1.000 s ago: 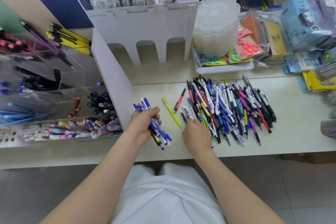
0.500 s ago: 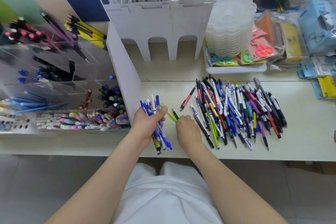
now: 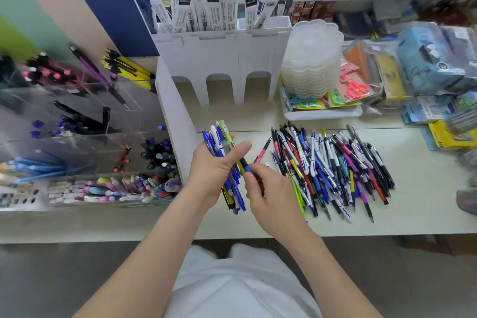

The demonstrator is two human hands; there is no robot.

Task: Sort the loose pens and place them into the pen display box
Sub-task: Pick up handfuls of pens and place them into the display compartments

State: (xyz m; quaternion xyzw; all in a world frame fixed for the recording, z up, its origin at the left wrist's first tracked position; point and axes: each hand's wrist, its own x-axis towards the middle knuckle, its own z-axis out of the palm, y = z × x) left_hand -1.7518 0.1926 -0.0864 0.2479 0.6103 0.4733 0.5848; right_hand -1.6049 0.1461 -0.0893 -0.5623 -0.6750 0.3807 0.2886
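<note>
Blue pens (image 3: pixel 218 146) fill the left grip (image 3: pixel 214 170), thumb (image 3: pixel 238 148) clamped over them. Right grip (image 3: pixel 268 193) pinches a yellow-green pen (image 3: pixel 227 134), left of the pile (image 3: pixel 330 170) by the table's (image 3: pixel 418 214) front edge.

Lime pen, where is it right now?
Head view, left of centre: the lime pen sits in the bundle gripped by the left hand, its lower end pinched by the right hand.
</note>
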